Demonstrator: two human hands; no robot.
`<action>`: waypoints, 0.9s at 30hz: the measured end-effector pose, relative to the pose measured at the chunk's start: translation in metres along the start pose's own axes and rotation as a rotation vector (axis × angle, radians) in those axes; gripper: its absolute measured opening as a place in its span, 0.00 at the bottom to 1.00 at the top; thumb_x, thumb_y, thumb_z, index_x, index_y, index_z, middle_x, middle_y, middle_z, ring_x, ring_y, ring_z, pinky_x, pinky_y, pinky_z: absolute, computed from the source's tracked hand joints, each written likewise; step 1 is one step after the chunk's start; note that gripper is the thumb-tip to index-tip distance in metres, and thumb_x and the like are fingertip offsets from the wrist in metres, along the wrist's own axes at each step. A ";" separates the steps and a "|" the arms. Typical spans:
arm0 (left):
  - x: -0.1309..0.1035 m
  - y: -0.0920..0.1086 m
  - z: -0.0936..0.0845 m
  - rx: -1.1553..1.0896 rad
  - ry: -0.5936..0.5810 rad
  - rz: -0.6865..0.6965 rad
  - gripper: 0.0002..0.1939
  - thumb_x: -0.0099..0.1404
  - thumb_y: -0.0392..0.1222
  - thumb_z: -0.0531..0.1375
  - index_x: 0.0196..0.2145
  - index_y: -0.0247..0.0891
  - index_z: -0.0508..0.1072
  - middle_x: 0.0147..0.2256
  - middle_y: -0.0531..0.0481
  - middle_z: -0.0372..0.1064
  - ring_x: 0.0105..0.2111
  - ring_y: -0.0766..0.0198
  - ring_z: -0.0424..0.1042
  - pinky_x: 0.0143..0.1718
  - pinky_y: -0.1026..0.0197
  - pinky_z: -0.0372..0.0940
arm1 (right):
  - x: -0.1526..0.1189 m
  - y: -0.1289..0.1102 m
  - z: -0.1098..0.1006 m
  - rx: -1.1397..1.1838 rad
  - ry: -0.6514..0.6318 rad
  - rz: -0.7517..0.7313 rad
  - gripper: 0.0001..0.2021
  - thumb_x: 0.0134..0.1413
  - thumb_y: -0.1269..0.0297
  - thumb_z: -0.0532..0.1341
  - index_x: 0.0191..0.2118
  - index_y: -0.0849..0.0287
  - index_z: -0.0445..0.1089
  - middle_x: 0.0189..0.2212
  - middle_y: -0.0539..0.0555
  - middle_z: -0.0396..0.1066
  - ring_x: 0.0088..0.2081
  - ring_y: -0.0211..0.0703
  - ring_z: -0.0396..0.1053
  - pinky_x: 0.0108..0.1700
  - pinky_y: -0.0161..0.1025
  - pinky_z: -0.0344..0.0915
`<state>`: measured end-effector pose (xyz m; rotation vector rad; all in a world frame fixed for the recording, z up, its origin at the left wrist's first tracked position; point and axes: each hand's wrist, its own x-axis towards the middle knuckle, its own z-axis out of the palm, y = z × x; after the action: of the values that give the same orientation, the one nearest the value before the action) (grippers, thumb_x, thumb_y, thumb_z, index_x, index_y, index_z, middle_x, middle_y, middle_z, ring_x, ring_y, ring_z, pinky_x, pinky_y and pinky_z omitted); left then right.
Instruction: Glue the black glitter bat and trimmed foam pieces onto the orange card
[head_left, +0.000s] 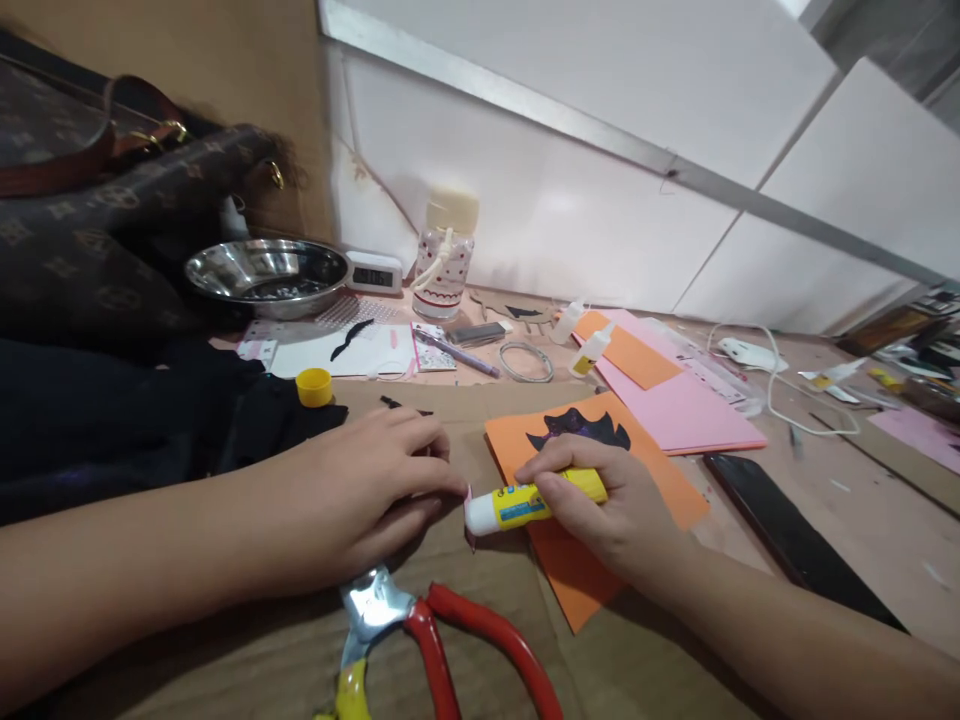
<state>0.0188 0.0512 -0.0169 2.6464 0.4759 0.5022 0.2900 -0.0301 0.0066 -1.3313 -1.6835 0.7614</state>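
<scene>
My right hand (600, 510) is wrapped round a yellow glue stick (525, 505), held nearly level with its white end to the left. That end touches a small dark-pink paper piece (470, 540) on the cardboard. My left hand (401, 490) is closed, palm down, its fingertips at the upper edge of that piece; most of their grip is hidden. Beneath my right hand lies orange paper (574, 580) bearing a black jagged cutout (581, 430). Scissors with red handles (495, 635) rest just below my left hand. The yellow cap (313, 388) stands beyond my left wrist.
Brown cardboard (465, 400) covers the work surface. Behind it are a steel bowl (266, 275), a lidded bottle (445, 255), a pen (457, 352) and small glue bottles (592, 350). Pink paper (690, 410) and a black phone (795, 540) lie right. A bag (97, 200) is at left.
</scene>
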 end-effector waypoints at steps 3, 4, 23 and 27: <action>0.000 -0.002 0.003 0.002 0.063 0.031 0.15 0.80 0.40 0.56 0.52 0.53 0.82 0.45 0.51 0.76 0.44 0.57 0.72 0.45 0.54 0.64 | -0.001 -0.001 0.001 -0.051 0.001 -0.084 0.07 0.58 0.59 0.70 0.30 0.52 0.85 0.27 0.52 0.83 0.26 0.43 0.74 0.29 0.37 0.68; 0.001 -0.002 0.003 0.004 0.072 0.032 0.15 0.80 0.40 0.56 0.52 0.53 0.82 0.45 0.51 0.76 0.44 0.56 0.72 0.44 0.54 0.63 | -0.002 -0.001 0.002 -0.063 0.004 -0.110 0.07 0.58 0.60 0.70 0.31 0.52 0.85 0.26 0.52 0.82 0.25 0.42 0.73 0.29 0.37 0.67; 0.001 -0.004 0.004 0.042 0.043 0.048 0.15 0.81 0.41 0.55 0.52 0.52 0.82 0.46 0.50 0.75 0.45 0.56 0.72 0.46 0.54 0.62 | 0.001 0.004 -0.002 -0.006 0.100 0.001 0.15 0.66 0.55 0.64 0.30 0.54 0.81 0.29 0.53 0.83 0.29 0.43 0.79 0.30 0.34 0.72; 0.002 -0.004 0.004 0.049 0.046 0.048 0.15 0.80 0.40 0.55 0.51 0.51 0.82 0.46 0.50 0.75 0.45 0.55 0.73 0.47 0.54 0.63 | -0.001 0.003 0.000 -0.022 0.085 -0.013 0.11 0.62 0.57 0.66 0.31 0.54 0.82 0.28 0.53 0.84 0.30 0.45 0.80 0.31 0.34 0.73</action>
<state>0.0209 0.0539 -0.0214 2.7035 0.4452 0.5746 0.2914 -0.0300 0.0042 -1.3477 -1.6362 0.6718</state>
